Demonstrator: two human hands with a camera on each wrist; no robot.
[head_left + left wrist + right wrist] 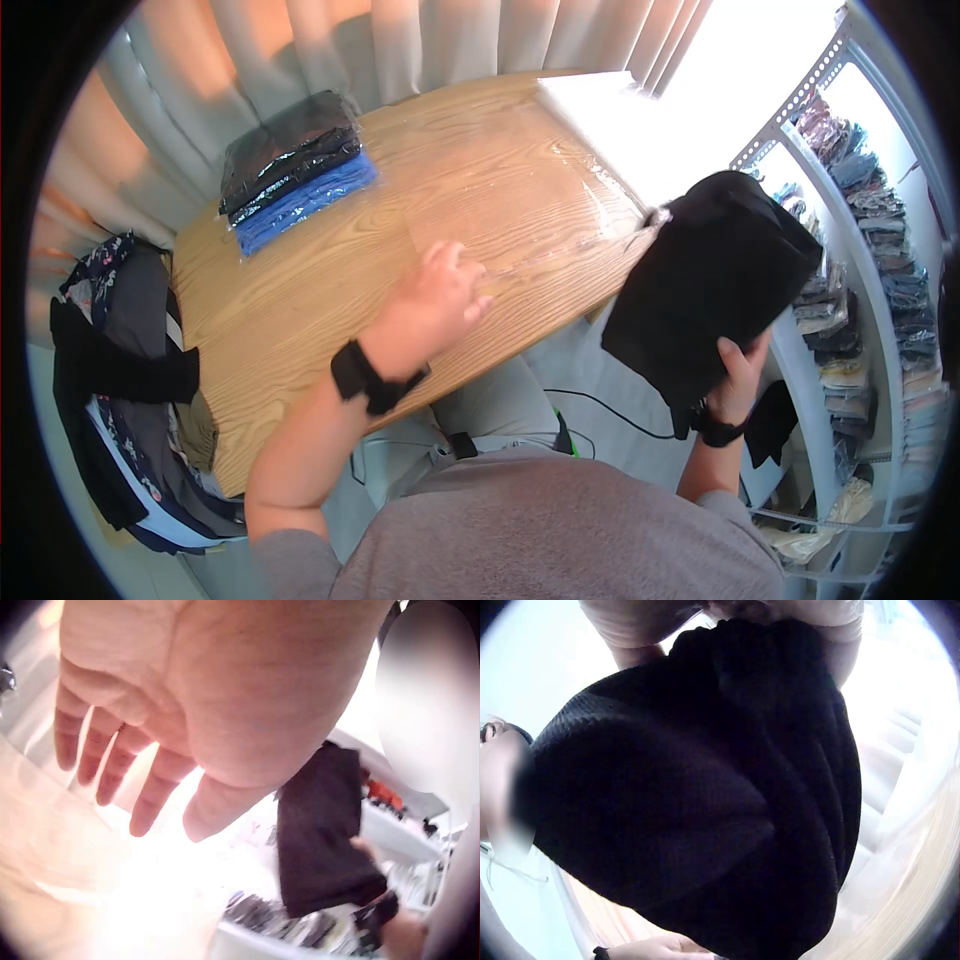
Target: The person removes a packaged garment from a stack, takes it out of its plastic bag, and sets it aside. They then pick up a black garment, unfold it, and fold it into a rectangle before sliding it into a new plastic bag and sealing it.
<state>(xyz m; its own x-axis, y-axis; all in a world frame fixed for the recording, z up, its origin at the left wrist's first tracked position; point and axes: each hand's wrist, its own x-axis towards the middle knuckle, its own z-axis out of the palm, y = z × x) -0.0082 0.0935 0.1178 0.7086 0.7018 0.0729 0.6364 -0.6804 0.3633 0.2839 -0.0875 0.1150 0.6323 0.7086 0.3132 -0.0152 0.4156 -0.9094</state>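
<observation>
My right hand [738, 380] grips a folded black garment [715, 270] by its near edge, thumb on top, and holds it up off the right side of the table. In the right wrist view the dark cloth [705, 780] fills most of the picture, with its folds bulging downward. My left hand [435, 300] is over the table's near edge with nothing in it. Its fingers [112, 761] are spread and slightly bent in the left wrist view. Just beyond its fingertips, a clear plastic bag [570, 248] lies on the wood, partly lost in glare.
Folded garments in clear bags, black above blue [305, 205], are stacked at the table's [400, 200] back left. Loose clothes [130, 400] are heaped at the left edge. A metal shelf rack [825, 165] with bagged garments stands on the right. A black cable [610, 402] hangs below the table.
</observation>
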